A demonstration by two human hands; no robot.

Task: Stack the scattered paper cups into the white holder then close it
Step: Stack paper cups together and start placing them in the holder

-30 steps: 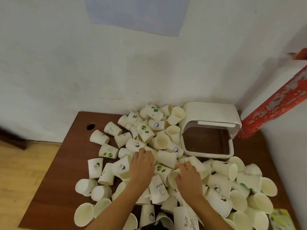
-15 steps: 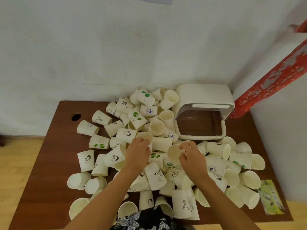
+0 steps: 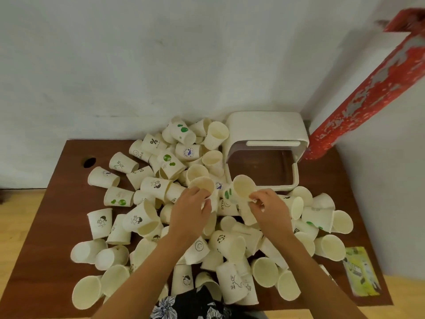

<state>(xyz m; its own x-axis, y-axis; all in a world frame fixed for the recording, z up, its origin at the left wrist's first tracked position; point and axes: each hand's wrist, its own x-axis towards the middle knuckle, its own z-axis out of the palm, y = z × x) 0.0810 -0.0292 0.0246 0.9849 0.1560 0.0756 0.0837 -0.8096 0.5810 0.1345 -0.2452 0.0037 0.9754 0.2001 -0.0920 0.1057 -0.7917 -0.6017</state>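
Observation:
Several white paper cups lie scattered in a heap (image 3: 161,187) over the brown table (image 3: 46,229). My left hand (image 3: 188,212) grips one cup (image 3: 203,186) by its side, mouth facing up towards me. My right hand (image 3: 269,209) pinches the rim of another cup (image 3: 242,187), lifted just above the heap. The two held cups sit side by side, a little apart. The white holder (image 3: 264,132) stands at the back right with its lid raised; I see no cups inside.
A white wall runs behind the table, with a red and white post (image 3: 368,95) at the right. A green and yellow packet (image 3: 361,270) lies at the table's right front corner. A dark hole (image 3: 89,162) marks the back left of the tabletop.
Both hands have risen from the heap, each with a cup in it, and moved closer together in front of the holder. The view has tilted down.

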